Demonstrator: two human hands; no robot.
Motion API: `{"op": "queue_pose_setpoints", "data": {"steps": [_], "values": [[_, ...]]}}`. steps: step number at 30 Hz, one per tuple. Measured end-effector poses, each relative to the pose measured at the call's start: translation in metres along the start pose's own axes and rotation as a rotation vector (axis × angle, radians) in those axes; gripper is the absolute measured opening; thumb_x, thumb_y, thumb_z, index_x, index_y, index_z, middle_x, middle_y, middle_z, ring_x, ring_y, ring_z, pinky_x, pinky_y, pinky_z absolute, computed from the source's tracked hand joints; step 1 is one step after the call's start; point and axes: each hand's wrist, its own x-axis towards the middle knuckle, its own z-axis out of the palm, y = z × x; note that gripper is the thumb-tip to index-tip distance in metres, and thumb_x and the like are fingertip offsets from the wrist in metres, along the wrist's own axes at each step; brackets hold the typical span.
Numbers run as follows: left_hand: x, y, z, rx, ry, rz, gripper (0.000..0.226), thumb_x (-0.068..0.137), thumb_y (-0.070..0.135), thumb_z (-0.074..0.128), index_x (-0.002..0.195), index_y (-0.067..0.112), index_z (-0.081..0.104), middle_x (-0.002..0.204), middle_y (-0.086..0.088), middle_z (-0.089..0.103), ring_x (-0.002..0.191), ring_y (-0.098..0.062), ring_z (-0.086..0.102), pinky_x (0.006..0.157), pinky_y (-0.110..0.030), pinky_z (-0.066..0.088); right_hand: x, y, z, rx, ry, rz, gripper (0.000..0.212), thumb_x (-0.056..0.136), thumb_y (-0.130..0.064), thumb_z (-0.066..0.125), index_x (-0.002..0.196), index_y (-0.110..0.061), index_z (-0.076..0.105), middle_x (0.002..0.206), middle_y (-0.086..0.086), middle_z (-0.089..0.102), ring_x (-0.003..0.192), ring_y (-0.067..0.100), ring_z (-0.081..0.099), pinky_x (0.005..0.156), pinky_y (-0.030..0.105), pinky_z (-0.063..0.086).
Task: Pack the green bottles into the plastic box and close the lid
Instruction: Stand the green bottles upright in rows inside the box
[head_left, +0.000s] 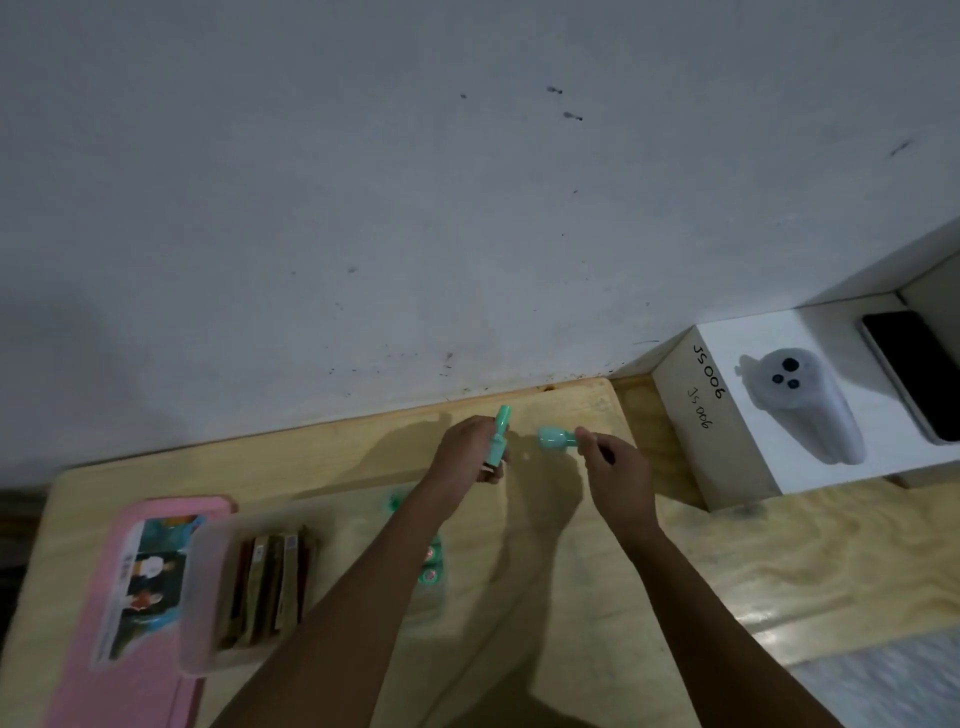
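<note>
My left hand grips a small green bottle that points up toward the wall. My right hand pinches a second green bottle by one end, held sideways just right of the first. More green bottles lie on the wooden table, partly hidden under my left forearm. The clear plastic box stands open at the left with several brown packets upright inside. Its pink lid lies flat beside the box, to its left.
A white carton marked JS006, printed with a phone picture, stands at the right by the wall. A dark phone lies on top of it. A grey wall runs along the table's far edge.
</note>
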Motion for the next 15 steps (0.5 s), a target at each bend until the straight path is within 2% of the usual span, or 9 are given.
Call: {"op": "queue_pose_setpoints", "data": {"steps": [2,5,10,12,15], "values": [[-0.014,0.002,-0.004,-0.133,-0.046,-0.025,0.023,0.092,0.019,0.044,0.096,0.005,0.062,0.066,-0.014,0.056,0.047,-0.022,0.048,0.049,-0.026,0.041,-0.010,-0.011,-0.003,0.068,0.024,0.019,0.034,0.093,-0.046,0.054,0.086,-0.018,0.072,0.074,0.013,0.066,0.072,0.028,0.062,0.065,0.038,0.050],[-0.037,-0.006,-0.019,-0.216,-0.099,0.046,0.024,0.094,0.032,0.053,0.091,0.011,0.063,0.063,-0.011,0.058,0.051,-0.022,0.049,0.051,-0.026,0.041,-0.032,-0.029,-0.005,0.151,0.021,0.025,0.032,0.091,-0.050,0.056,0.073,-0.025,0.067,0.073,0.012,0.067,0.066,0.019,0.057,0.065,0.038,0.050],[-0.080,-0.017,-0.050,-0.213,-0.097,0.142,0.024,0.091,0.035,0.061,0.090,0.011,0.065,0.072,-0.010,0.065,0.060,-0.020,0.057,0.057,-0.030,0.048,-0.066,-0.052,-0.003,0.204,-0.017,0.005,0.042,0.091,-0.050,0.056,0.073,-0.014,0.070,0.068,0.014,0.063,0.061,0.014,0.051,0.060,0.031,0.043],[-0.094,-0.020,-0.062,-0.197,-0.088,0.176,0.025,0.091,0.032,0.061,0.097,0.008,0.064,0.077,-0.010,0.068,0.063,-0.021,0.059,0.059,-0.031,0.050,-0.078,-0.059,-0.002,0.238,-0.051,-0.007,0.036,0.091,-0.047,0.058,0.075,-0.018,0.071,0.070,0.010,0.065,0.061,0.012,0.052,0.060,0.031,0.045],[-0.110,-0.028,-0.078,-0.172,-0.025,0.218,0.027,0.090,0.029,0.063,0.104,0.006,0.064,0.081,-0.010,0.071,0.069,-0.023,0.062,0.066,-0.036,0.052,-0.093,-0.063,0.002,0.225,-0.121,-0.086,0.018,0.093,-0.037,0.059,0.092,-0.025,0.072,0.081,0.010,0.069,0.067,0.012,0.055,0.065,0.033,0.051]]}}
